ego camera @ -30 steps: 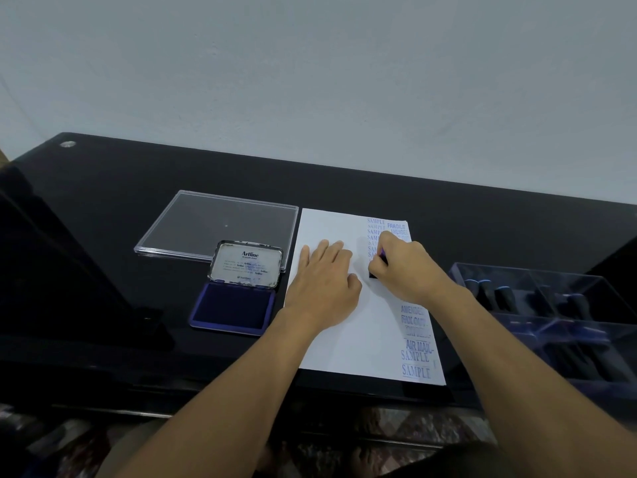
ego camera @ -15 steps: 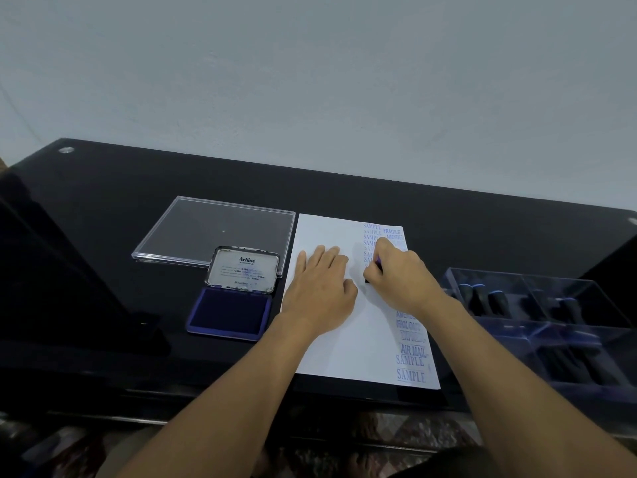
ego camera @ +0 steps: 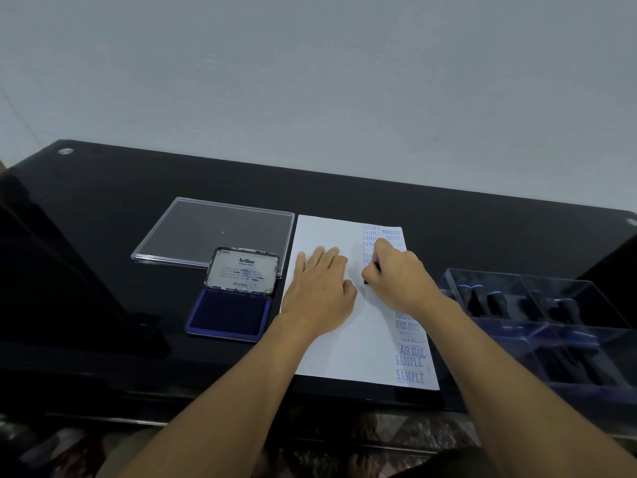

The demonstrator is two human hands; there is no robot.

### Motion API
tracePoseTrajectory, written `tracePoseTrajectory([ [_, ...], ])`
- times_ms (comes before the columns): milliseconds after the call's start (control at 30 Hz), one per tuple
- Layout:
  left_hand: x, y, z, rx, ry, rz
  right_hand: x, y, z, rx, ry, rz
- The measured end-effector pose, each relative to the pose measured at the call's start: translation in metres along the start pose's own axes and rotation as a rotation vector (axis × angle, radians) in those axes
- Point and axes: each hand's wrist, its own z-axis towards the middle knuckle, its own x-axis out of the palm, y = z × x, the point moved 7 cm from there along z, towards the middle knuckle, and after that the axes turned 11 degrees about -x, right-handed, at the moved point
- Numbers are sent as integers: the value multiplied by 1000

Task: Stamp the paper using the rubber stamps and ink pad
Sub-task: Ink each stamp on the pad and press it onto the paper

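Observation:
A white paper [ego camera: 351,343] lies on the black glass table, with blue stamped words down its right side and a column of SAMPLE prints at the top. My left hand [ego camera: 319,291] rests flat on the sheet, fingers apart. My right hand [ego camera: 400,277] grips a small dark rubber stamp [ego camera: 371,274] and presses it onto the paper under the SAMPLE column; the stamp is mostly hidden by my fingers. Left of the paper sits the ink pad [ego camera: 229,313], open, with its blue pad showing and its lid raised.
A clear plastic lid [ego camera: 193,229] lies flat behind the ink pad. At the right stands a transparent compartment box [ego camera: 558,326] holding several dark stamps. The table's front edge [ego camera: 241,395] runs just below the paper. A dark shape fills the far left.
My right hand with the stamp has shifted slightly down the SAMPLE column. My left hand stays flat on the paper. The camera view has drifted a little.

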Motion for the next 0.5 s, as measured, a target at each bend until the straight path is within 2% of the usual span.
tracePoseTrajectory([
  [500, -2, -1, 0, 4, -4, -11, -5, 2, 1, 22, 21, 24],
])
